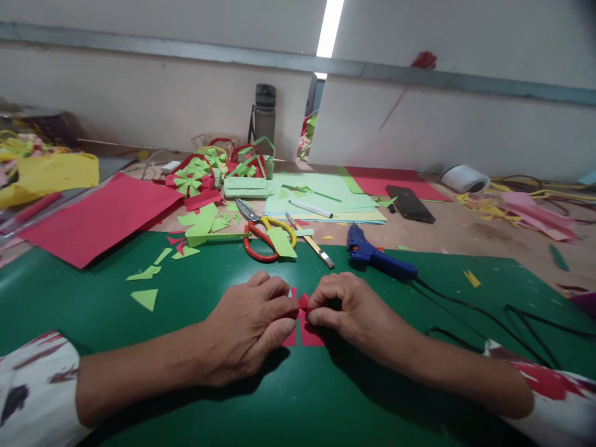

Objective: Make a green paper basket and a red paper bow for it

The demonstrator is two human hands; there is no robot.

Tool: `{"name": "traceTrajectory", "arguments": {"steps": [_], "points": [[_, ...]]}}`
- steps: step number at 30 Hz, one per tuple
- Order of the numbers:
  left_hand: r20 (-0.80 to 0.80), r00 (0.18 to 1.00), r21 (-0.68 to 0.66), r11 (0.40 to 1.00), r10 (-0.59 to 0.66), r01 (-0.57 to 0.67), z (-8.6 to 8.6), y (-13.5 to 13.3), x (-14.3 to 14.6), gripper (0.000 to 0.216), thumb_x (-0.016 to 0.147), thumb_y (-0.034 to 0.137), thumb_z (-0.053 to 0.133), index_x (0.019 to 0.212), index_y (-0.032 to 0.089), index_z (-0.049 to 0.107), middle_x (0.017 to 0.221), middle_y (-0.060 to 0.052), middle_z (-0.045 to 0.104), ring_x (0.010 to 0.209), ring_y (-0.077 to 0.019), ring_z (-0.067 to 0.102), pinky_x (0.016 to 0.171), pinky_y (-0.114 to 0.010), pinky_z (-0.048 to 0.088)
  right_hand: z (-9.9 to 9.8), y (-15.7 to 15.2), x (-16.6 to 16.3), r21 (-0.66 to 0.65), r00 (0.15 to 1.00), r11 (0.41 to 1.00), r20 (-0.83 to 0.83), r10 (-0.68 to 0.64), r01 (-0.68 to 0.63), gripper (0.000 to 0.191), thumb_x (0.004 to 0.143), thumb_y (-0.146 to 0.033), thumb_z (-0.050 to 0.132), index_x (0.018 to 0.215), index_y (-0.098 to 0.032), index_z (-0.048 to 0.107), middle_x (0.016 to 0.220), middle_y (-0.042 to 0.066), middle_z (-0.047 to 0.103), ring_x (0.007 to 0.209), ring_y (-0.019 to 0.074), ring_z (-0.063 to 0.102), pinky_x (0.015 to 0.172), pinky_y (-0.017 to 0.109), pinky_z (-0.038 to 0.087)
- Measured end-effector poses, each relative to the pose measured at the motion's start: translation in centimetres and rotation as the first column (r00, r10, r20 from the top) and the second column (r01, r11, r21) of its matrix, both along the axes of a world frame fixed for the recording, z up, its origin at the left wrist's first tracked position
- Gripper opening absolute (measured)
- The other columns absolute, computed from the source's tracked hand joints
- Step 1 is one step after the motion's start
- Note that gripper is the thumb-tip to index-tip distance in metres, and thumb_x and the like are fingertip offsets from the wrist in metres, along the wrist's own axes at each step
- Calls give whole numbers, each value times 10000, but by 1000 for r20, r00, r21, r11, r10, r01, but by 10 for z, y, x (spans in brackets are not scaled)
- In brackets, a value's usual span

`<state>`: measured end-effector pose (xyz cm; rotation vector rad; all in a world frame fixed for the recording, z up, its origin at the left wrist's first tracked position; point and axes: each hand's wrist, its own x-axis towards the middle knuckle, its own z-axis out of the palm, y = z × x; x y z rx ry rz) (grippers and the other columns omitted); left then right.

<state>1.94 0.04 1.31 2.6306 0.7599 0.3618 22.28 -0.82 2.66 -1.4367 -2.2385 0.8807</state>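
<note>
On the green mat (pixel 195 410), my left hand (pixel 254 320) and my right hand (pixel 349 307) face each other over small pieces of red paper (pixel 311 335). The thumb and forefinger of my right hand pinch a red flap that stands up from the paper. My left fingers are closed on the left part of the red paper, and they hide much of it. Just beyond the hands lie scissors (pixel 265 233) with red and yellow handles, a craft knife (pixel 310 239) and a blue glue gun (pixel 377 254).
Green paper scraps (pixel 145 299) and a large red sheet (pixel 105 217) lie to the left. Behind are paper baskets (pixel 244 186), a dark bottle (pixel 265 118), pale green sheets (pixel 279 205) and a phone (pixel 410 203). The glue gun's black cord (pixel 470 310) runs across the right.
</note>
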Motion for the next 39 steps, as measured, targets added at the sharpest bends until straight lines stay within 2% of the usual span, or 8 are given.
{"name": "traceTrajectory", "arguments": {"steps": [4,7,11,17,22,27,33,39], "points": [[21,1000,17,1000,-7,6,-1,0,0,353,955,301,244,1009,212,581,948,-49,544,824,-194,416,739,-349,350,2,0,-1,131,989,988,134,64,-81,232,845,-123,537,668,-200,666,679,-13,623,722,138,542,756,319,310],[22,1000,21,1000,-6,5,-1,1,0,352,955,299,242,1043,217,573,942,-48,544,813,-193,411,730,-350,348,3,1,-2,172,978,978,190,89,-122,267,868,-121,509,683,-210,679,702,-1,610,739,145,534,768,334,304],[3,1000,16,1000,-4,4,-1,1,0,340,953,290,249,1000,213,577,932,-45,539,815,-194,408,735,-355,345,4,4,-4,133,975,984,202,89,-118,251,854,-127,544,660,-205,682,685,-7,596,727,138,527,771,332,305],[-3,1000,19,1000,-3,3,-1,1,0,350,954,289,247,876,190,575,941,-50,540,823,-191,412,740,-353,349,5,7,-5,34,984,996,165,70,-77,181,777,-100,590,644,-184,678,630,-12,600,669,131,515,676,268,341],[1,1000,21,1000,-8,8,-1,0,-1,339,950,288,260,929,198,586,936,-48,540,829,-192,413,750,-359,350,8,9,-6,-29,989,998,137,52,-48,136,718,-91,603,652,-183,678,628,-20,633,649,128,531,647,248,348],[1,1000,21,1000,0,0,-1,0,-1,354,951,301,252,884,193,582,929,-52,534,816,-191,412,742,-353,360,10,13,-9,-76,984,996,170,52,-40,137,705,-80,589,621,-169,651,619,-20,634,617,122,531,623,242,341],[4,1000,40,999,-10,10,-1,0,-1,343,951,293,257,873,188,575,947,-54,541,829,-190,417,753,-355,359,16,12,-15,1,925,994,368,98,-105,203,781,-96,528,600,-161,595,617,-2,611,641,133,515,664,280,303],[19,1000,28,1000,8,-8,-2,-1,-1,339,950,311,264,892,189,576,941,-58,531,827,-193,421,745,-352,364,23,14,-22,14,858,993,506,94,-116,210,762,-120,529,567,-161,595,608,25,616,639,151,513,642,293,281]]}}
